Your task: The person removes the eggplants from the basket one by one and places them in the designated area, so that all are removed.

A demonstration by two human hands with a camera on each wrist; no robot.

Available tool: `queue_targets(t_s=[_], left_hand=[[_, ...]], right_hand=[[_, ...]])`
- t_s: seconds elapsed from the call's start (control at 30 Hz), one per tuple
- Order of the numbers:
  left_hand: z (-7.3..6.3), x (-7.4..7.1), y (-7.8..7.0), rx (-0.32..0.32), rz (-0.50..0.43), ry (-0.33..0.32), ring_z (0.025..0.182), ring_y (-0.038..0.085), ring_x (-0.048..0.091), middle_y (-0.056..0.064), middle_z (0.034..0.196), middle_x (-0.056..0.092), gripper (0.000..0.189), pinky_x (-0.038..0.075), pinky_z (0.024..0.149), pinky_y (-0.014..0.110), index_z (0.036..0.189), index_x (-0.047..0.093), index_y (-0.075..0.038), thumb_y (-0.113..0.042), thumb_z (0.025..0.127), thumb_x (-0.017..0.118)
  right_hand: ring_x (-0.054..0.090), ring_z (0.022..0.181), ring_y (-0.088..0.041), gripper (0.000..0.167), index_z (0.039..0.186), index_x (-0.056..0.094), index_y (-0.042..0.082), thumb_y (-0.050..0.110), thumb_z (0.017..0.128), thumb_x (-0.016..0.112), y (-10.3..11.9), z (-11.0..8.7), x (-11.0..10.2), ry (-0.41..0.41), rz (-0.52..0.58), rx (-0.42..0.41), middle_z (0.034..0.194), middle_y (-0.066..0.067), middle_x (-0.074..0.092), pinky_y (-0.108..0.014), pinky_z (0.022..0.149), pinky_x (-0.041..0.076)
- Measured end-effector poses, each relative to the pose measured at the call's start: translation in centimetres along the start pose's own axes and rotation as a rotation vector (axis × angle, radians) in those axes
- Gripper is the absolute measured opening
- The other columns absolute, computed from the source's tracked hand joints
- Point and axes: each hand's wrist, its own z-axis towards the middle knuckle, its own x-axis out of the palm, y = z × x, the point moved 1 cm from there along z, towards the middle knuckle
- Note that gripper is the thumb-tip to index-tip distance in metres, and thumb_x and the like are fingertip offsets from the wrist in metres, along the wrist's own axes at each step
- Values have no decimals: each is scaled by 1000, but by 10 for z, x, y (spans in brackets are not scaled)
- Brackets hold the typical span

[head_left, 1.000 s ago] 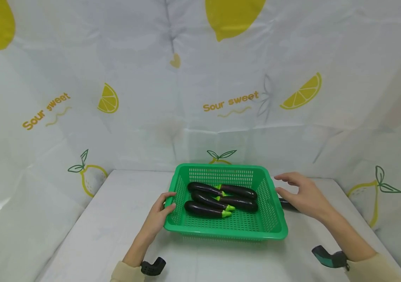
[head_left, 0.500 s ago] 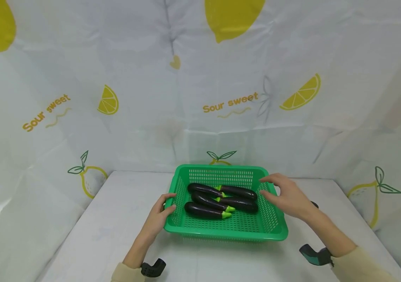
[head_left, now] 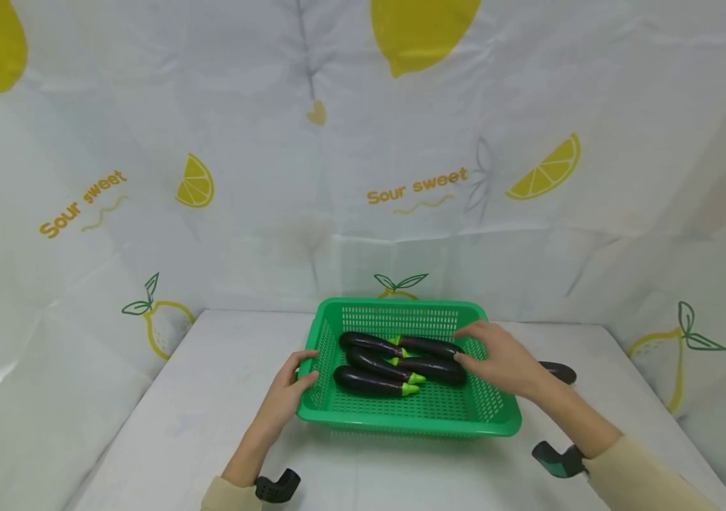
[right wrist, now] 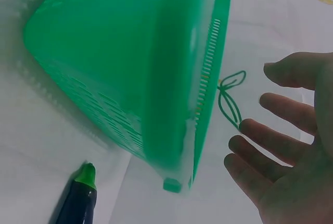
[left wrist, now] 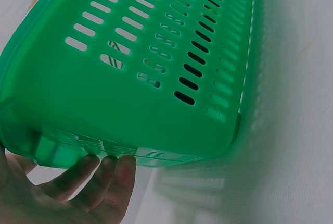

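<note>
A green plastic basket (head_left: 414, 427) with slotted walls stands on the white table, and several dark eggplants (head_left: 369, 381) with bright green stem ends lie inside it. At its left end, my left hand (head_left: 282, 394) grips the rim, thumb and forefinger over the edge; in the left wrist view the other fingers (left wrist: 122, 182) curl under the rim. My right hand (head_left: 499, 360) hovers over the basket's right side, fingers spread and holding nothing, its fingertips overlapping the right ends of the eggplants in the head view. Another eggplant (head_left: 559, 372) lies outside, partly behind the right wrist.
The white table (head_left: 196, 426) reaches back to a white lemon-print curtain (head_left: 260, 213) hanging behind and at both sides. Dark devices are strapped at both wrists, below the beige sleeves (head_left: 644, 475).
My right hand has moved left from beside the basket to over its right side, uncovering part of the eggplant outside. The left hand and basket stay in place.
</note>
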Motion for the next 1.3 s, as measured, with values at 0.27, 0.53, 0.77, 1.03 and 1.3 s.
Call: queue_targets(t_s=[0.27,0.53,0.77,1.03,1.3], left_hand=[[-2,-1,-2,15,1,0,136,37,47,17,154,43,40,40,105,57,143,52,-11,-17,104,57],[-3,-1,-3,23,-15,8,132,35,51,18,151,46,40,42,103,53,144,52,-10,-16,104,58],[1,-1,2,21,0,9,135,36,49,17,153,44,40,41,104,56,144,52,-12,-18,105,57],[0,-1,2,23,3,6,134,36,49,17,153,44,40,41,104,57,144,52,-12,-20,105,56],[0,0,2,28,3,19,129,35,52,18,150,46,40,44,102,54,144,52,-13,-20,105,55]], right_hand=[[59,118,-41,35,123,68,1,20,94,72,-1,7,13,36,-42,-24,123,-15,64,-59,94,49],[61,111,-38,36,122,69,2,21,92,74,-1,14,25,91,-93,-54,121,-15,64,-56,88,52],[61,109,-35,36,123,69,6,23,92,75,-5,15,36,140,-156,-65,121,-13,64,-53,85,54],[62,108,-35,39,123,68,5,23,91,77,-8,19,47,175,-215,-96,120,-14,63,-51,86,54],[63,103,-33,41,125,67,4,24,90,77,-8,19,55,212,-237,-90,117,-14,63,-50,81,54]])
